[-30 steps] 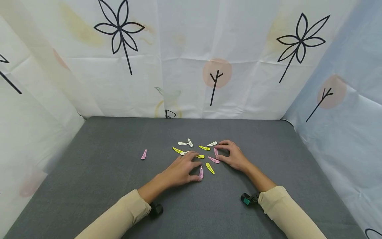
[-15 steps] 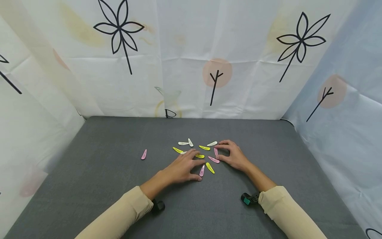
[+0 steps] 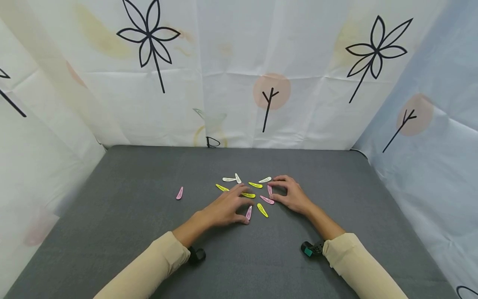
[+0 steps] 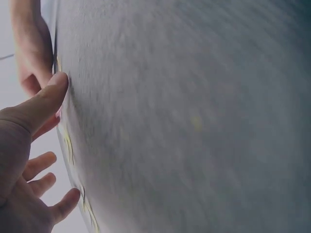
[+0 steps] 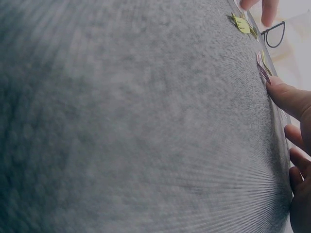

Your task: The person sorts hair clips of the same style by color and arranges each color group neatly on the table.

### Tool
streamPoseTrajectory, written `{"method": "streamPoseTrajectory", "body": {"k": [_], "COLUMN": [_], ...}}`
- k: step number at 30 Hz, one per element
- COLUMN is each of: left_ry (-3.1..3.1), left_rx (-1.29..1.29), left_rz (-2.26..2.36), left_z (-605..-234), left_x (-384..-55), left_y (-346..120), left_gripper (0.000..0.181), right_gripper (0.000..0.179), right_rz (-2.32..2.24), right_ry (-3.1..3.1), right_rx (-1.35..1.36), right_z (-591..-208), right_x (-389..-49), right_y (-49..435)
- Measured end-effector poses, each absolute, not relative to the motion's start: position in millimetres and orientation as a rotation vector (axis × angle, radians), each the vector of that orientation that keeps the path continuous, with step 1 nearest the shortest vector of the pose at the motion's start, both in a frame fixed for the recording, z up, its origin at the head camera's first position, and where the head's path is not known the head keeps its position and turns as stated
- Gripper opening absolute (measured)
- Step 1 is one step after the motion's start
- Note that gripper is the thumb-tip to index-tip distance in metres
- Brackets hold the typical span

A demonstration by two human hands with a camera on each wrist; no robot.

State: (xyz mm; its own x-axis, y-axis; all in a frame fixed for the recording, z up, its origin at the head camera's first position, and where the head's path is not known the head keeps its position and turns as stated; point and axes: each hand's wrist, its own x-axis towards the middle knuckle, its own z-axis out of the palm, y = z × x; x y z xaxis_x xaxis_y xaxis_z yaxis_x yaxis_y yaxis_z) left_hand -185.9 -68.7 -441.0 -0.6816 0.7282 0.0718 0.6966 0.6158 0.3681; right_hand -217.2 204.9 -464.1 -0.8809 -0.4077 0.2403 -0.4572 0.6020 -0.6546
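Note:
Small pink, yellow and white snap hair clips lie on a grey table. In the head view my left hand (image 3: 225, 208) holds a pink hair clip (image 3: 249, 212) lengthwise between thumb and index finger, low at the table. To the right, my right hand (image 3: 292, 196) holds another pink hair clip (image 3: 269, 189) between thumb and index fingertip. A further pink hair clip (image 3: 267, 199) lies beside its thumb. The right wrist view shows the right thumb (image 5: 286, 92) against a pink clip (image 5: 261, 65). My left fingers partly cover a yellow hair clip (image 3: 249, 195).
Near the hands lie a yellow clip (image 3: 262, 210), another yellow clip (image 3: 255, 185), a white clip (image 3: 265, 180) and a white pair (image 3: 237, 178). A pink clip (image 3: 179, 193) sits apart at the left. Patterned cloth (image 3: 231, 83) walls the grey table (image 3: 142, 166).
My left hand has shifted slightly, and the pink hair clip between its thumb and index finger has tilted and moved a little left. The right hand stays put.

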Motion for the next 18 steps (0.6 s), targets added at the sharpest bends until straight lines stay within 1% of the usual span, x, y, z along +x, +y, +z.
{"method": "streamPoseTrajectory", "body": {"k": [5,12,18], "left_ry": [2.805,2.933,2.953], "left_rx": [1.181,1.051,0.816], "left_rz": [0.719,0.796,0.741], "left_z": [-437,-428,-426], "left_x": [-189,-194,-196], "left_y": [-94,-141,-184], "left_gripper": [0.052,0.052,0.051], "right_gripper": [0.039,0.039,0.039], "right_rz": [1.167,1.158,1.156], "right_ry": [-2.764,-2.764,-2.765], "right_rx": [0.742,0.751,0.748], "right_z": [-463,-463,-463], "right_x": [-217,-218,-217], "right_y": [204,205,205]}}
